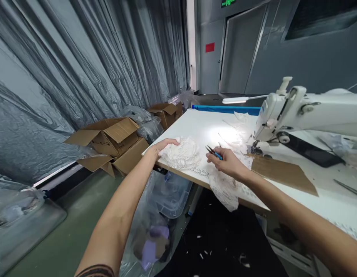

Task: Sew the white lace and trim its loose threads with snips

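My left hand grips a bunched pile of white lace fabric at the table's left edge. Its thumb lies over the cloth, and the other fingers are mostly hidden. In my right hand is a pair of thread snips with blue handles, dark blades pointing left toward the pile. Below that hand, another piece of lace fabric drapes over the front edge of the white table. More pale lace lies beyond the hand, near the sewing machine's needle.
A white sewing machine stands on the right, its lamp reaching left. Brown cardboard and metal tweezers lie on the table. Open cardboard boxes sit left; a clear plastic bin is below the table edge.
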### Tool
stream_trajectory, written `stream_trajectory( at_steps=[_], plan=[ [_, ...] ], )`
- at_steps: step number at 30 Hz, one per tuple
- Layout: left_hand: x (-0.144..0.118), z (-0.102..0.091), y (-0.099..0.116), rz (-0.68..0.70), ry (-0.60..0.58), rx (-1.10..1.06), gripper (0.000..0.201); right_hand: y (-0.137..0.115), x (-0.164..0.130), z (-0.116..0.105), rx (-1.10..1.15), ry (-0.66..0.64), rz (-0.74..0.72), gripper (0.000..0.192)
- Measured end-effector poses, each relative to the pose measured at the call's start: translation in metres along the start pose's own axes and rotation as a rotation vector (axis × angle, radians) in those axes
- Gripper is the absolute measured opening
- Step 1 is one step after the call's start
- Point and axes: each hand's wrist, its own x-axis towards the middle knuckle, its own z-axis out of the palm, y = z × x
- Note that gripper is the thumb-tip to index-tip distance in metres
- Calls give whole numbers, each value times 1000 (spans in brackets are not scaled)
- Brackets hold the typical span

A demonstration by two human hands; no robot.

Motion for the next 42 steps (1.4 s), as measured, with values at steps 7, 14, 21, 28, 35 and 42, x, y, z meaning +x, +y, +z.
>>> stream_trajectory(
  at_steps=[7, 14, 21, 28, 35, 42],
  plan=[
    [-8, -23, 34, 360, 269, 669, 42, -9, 16, -11, 116, -114, 141, 39],
    [-35, 44, 17, 862, 79, 1136, 56, -12, 20, -23, 249, -190, 210, 40],
    [-17, 51, -28, 705, 143, 1259, 43, -16, 14, -36, 211, -238, 230, 36],
    [-11, 47, -39, 744, 208, 1202, 38, -24, 7, -46, 141, -217, 230, 41],
    [-9, 50, -42, 751, 224, 1246, 39, -26, 16, -24, 301, -29, 68, 41],
    [-7, 52, -43, 694, 224, 1316, 40, -40, 2, 2, 452, 105, 58, 33]
  ],
)
